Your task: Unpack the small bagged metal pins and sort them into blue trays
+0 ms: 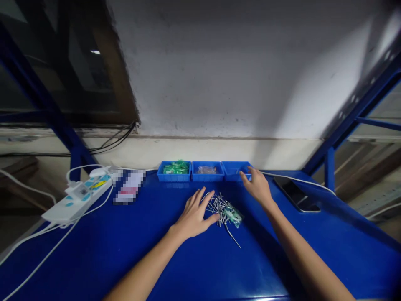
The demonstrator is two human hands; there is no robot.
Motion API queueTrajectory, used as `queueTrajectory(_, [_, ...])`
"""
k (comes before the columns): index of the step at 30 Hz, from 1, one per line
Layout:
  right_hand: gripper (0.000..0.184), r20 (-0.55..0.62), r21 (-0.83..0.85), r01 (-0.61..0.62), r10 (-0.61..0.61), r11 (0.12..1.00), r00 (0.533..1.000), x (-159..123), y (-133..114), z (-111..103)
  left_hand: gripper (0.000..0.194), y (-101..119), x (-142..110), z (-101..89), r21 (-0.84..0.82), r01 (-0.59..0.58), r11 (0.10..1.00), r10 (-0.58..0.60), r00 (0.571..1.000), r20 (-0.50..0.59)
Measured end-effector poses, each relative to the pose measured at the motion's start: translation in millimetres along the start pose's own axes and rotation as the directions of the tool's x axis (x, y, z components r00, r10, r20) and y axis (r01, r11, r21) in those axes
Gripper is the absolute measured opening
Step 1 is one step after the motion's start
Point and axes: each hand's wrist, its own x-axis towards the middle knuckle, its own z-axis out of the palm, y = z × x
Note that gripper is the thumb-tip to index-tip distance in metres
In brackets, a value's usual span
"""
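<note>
My left hand (194, 215) lies flat on the blue table (125, 251), fingers spread, its fingertips touching a pile of small metal pins (219, 207). A few green-tinted clear pieces (234, 215) lie at the pile's right edge. My right hand (257, 186) reaches to the rightmost of three small blue trays (234, 170), fingers extended over its front rim, holding nothing that I can see. The left tray (175, 169) holds green parts. The middle tray (207, 170) holds clear parts.
A white power strip (78, 196) with white cables sits at the left. A blurred card (130, 187) lies beside it. A dark phone (296, 193) with a white cable lies at the right. Blue frame posts stand at both back corners, with a wall behind.
</note>
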Motion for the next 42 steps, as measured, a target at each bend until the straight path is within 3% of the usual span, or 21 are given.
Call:
queueTrajectory(2, [0.053, 0.154, 0.074, 0.011, -0.023, 0.997, 0.988, -28.0, 11.1, -4.7, 0.084, 6.4, 7.5, 7.6, 0.036, -0.055, 0.998, 0.051, 0.994, 0.095])
queueTrajectory(4, [0.065, 0.282, 0.120, 0.154, -0.182, 0.981, 0.942, -65.1, 15.2, -13.8, 0.092, 11.6, 16.7, 14.5, 0.072, -0.103, 0.992, 0.091, 0.984, 0.152])
queueTrajectory(6, [0.089, 0.396, 0.152, 0.353, -0.384, 0.923, 0.834, -97.7, 13.9, -23.1, 0.094, 14.3, 26.5, 20.7, 0.109, -0.133, 0.985, 0.113, 0.978, 0.175])
queueTrajectory(8, [0.108, 0.492, 0.173, 0.459, -0.480, 0.871, 0.726, -115.4, 9.9, -26.1, 0.086, 14.5, 36.2, 26.4, 0.134, -0.185, 0.974, 0.158, 0.969, 0.188])
queueTrajectory(10, [0.116, 0.533, 0.174, 0.476, -0.489, 0.862, 0.691, -115.4, 4.8, -20.0, 0.073, 12.7, 45.0, 31.1, 0.145, -0.256, 0.956, 0.224, 0.953, 0.206])
queueTrajectory(13, [0.114, 0.537, 0.166, 0.450, -0.463, 0.878, 0.705, -94.6, -5.1, 0.5, 0.058, 6.0, 51.8, 33.5, 0.169, -0.275, 0.946, 0.244, 0.952, 0.184])
queueTrajectory(20, [0.106, 0.569, 0.277, 0.471, -0.538, 0.837, 0.622, -64.3, -36.1, 34.4, 0.057, -24.6, 15.7, 15.2, 0.209, -0.067, 0.976, 0.061, 0.998, 0.035])
queueTrajectory(25, [0.092, 0.555, 0.385, 0.384, -0.542, 0.840, 0.631, -63.3, -31.8, 31.9, 0.056, -26.1, 0.6, 1.9, 0.212, 0.027, 0.977, -0.046, 0.995, 0.089])
queueTrajectory(30, [0.049, 0.491, 0.443, 0.352, -0.552, 0.824, 0.674, -60.4, -27.6, 20.6, 0.054, -21.8, 4.3, -2.2, 0.170, 0.052, 0.984, -0.070, 0.992, 0.103])
queueTrajectory(33, [0.032, 0.450, 0.452, 0.322, -0.524, 0.832, 0.723, -61.8, -30.4, 20.5, 0.052, -21.3, 3.6, -1.3, 0.153, 0.048, 0.987, -0.061, 0.995, 0.083])
queueTrajectory(36, [0.024, 0.436, 0.506, 0.205, -0.453, 0.838, 0.778, -66.3, -33.5, 27.1, 0.053, -21.7, 1.8, 0.6, 0.147, 0.016, 0.989, -0.025, 0.998, 0.058])
queueTrajectory(40, [0.032, 0.443, 0.671, -0.080, -0.312, 0.738, 0.840, -72.5, -40.0, 34.7, 0.058, -19.4, 1.2, 0.5, 0.168, 0.009, 0.986, 0.004, 0.997, -0.079])
queueTrajectory(42, [0.019, 0.401, 0.731, -0.149, -0.244, 0.666, 0.883, -74.4, -44.7, 32.0, 0.060, -15.6, 1.8, -2.5, 0.135, 0.013, 0.991, 0.017, 0.975, -0.220])
